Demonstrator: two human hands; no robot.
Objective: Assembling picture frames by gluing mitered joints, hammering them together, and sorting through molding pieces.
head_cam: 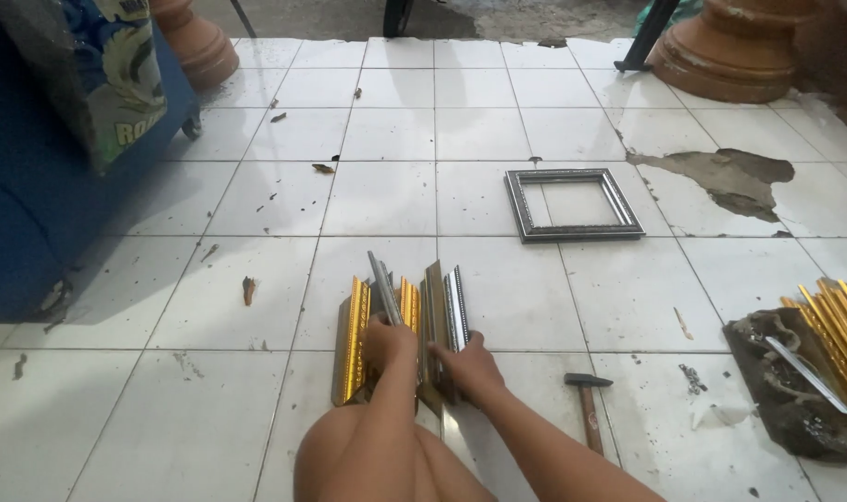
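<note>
Gripping: L hand (389, 340) on grey moulding strip (384, 290) | R hand (467, 364) on gold mouldings (434, 316)

I see a white tiled floor (386, 130), chipped and patched with grey at the right. On it lie a finished silver frame (573, 204), a bundle of gold and silver moulding strips (405, 325), a hammer (588, 406), and another heap of gold strips (837, 335) on a dark rag (786, 400). Small debris is scattered about.
</note>
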